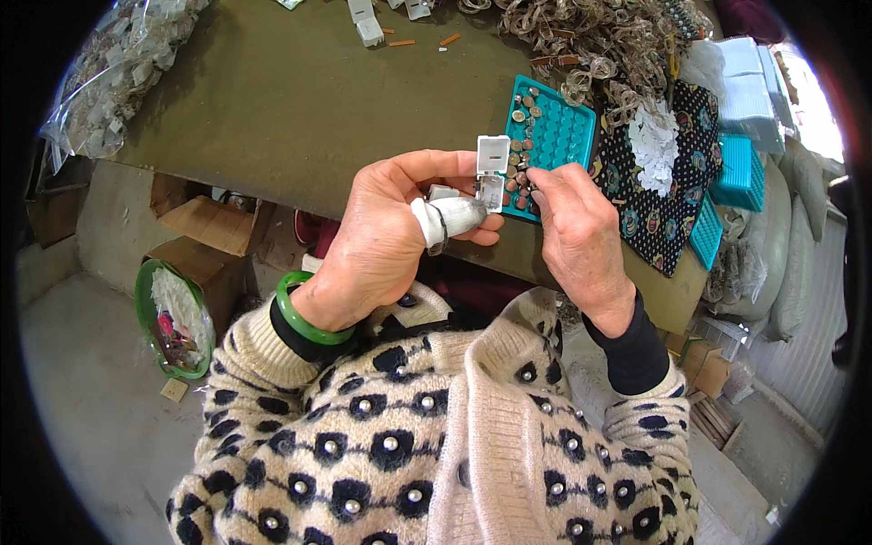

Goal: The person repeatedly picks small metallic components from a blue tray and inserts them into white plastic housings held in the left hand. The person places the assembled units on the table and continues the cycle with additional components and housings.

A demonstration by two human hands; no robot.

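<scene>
My left hand (359, 218) holds a small white hinged plastic case (493, 154), its lid swung up, above the table's near edge. The thumb wears a white and grey cover (459, 216) with a dark band round it. Just right of the case, my right hand (581, 222) has thumb and forefinger drawn together at the teal tray (574, 136). What they pinch, if anything, is too small to make out. Small round metal button cells (519, 116), silvery and coppery, lie along the tray's left side. The hands partly hide the tray's near end.
Tangled brownish clear strips (581, 36) heap at the far right, beside white scraps (654, 145) on patterned cloth (649, 222). More teal trays (738, 173) stack farther right. A clear bag of whitish pieces (127, 54) lies far left; white cases (366, 23) lie at the back.
</scene>
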